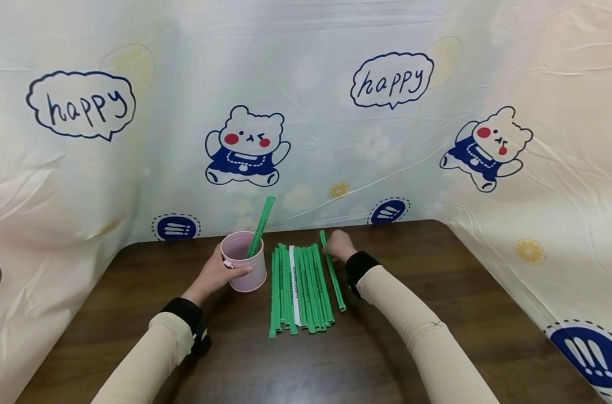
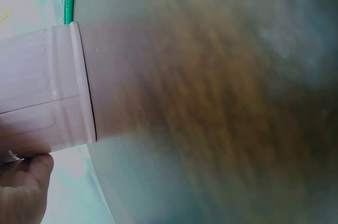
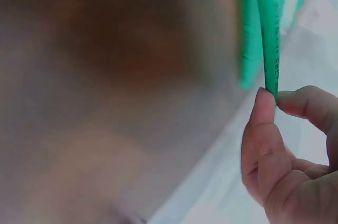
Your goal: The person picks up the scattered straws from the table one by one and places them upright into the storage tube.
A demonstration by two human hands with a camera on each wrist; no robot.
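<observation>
My left hand point(image 1: 216, 278) grips the side of a pink cup point(image 1: 251, 278), thumb across its front. Several slim green paper-wrapped straws point(image 1: 265, 216) lean out of the cup's mouth; how many cannot be told. At the right end of a row of similar green straws point(image 1: 313, 289), my right hand point(image 1: 340, 246) pinches the far end of a separate straw point(image 1: 335, 283). In the right wrist view, thumb and forefinger meet on the tip of that printed green straw point(image 3: 270, 39). The left wrist view shows the cup point(image 2: 39, 86) with fingers at its edge.
One white strip point(image 1: 294, 286) lies among the green straws in the row. All of it rests on a dark brown wooden table point(image 1: 225, 365). Behind the table hangs a pale curtain point(image 1: 311, 140) printed with bears and "happy" bubbles.
</observation>
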